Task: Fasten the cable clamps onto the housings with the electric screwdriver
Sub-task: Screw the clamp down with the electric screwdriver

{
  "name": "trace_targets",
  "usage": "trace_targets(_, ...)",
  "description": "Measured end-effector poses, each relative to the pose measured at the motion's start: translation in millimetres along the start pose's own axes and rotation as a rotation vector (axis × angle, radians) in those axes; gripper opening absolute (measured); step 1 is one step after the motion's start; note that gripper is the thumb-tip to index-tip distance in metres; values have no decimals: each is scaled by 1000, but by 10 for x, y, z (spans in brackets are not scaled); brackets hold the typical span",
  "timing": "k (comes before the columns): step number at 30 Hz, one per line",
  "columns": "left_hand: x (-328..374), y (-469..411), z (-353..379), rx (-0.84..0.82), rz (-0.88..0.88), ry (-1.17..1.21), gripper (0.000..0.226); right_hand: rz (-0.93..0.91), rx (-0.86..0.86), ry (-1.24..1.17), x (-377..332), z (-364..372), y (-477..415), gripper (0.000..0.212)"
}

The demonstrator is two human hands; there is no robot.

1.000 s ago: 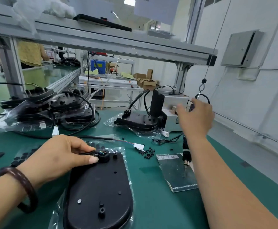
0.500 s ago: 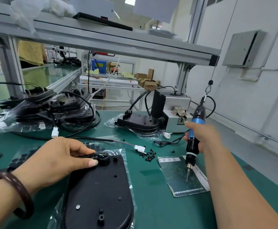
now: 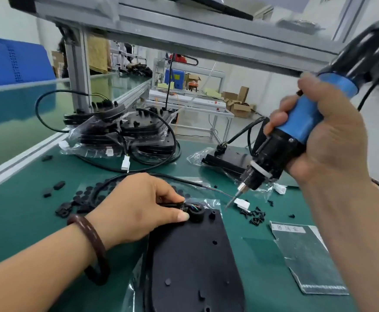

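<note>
A black oval housing [image 3: 193, 262] lies on clear plastic in front of me on the green mat. At its far end, my left hand [image 3: 139, 208] pinches the black cable clamp [image 3: 181, 205] beside the round cable boss [image 3: 196, 213], where coloured wires show. My right hand [image 3: 326, 134] grips the blue and black electric screwdriver [image 3: 290, 140], tilted, its bit [image 3: 232, 200] pointing down-left, a short way right of the clamp and above the mat. A small heap of black screws [image 3: 255, 216] lies just right of the housing.
A pile of bagged housings with black cables [image 3: 125, 134] sits at the back left. Another housing [image 3: 226, 159] lies at the back middle. Black rubber pads [image 3: 78, 203] are scattered at left. A foil bag [image 3: 305, 255] lies right. An aluminium shelf frame [image 3: 184, 39] crosses overhead.
My right hand took the hanging screwdriver and brought it left and closer, tilting the bit towards the clamp. My head moved nearer the housing. My left hand stays on the clamp.
</note>
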State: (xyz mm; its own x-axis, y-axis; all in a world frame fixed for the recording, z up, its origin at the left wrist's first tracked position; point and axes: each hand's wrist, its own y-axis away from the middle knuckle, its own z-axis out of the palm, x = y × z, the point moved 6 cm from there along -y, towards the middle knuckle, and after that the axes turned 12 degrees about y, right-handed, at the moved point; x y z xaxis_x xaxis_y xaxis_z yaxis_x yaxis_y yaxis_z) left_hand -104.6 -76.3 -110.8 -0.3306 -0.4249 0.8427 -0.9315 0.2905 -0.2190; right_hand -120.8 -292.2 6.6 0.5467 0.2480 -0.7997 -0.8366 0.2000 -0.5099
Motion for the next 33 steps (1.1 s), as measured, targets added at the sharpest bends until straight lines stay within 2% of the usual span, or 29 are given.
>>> trace_targets(6, -15, 1, -8, 21, -4, -20, 18, -39, -194, 63, 247, 614, 23, 11)
trace_targets(10, -37, 5, -13, 34, 5, -22, 19, -86, -212, 144, 320, 725, 6, 10)
trace_targets(28, -23, 15, -6, 21, -3, -2, 16, -56, -227, 144, 397, 738, -3, 10)
trace_targets(33, 7, 30, -8, 9, 25, -34, 20, -38, -395, 169, 422, 926, -53, 12)
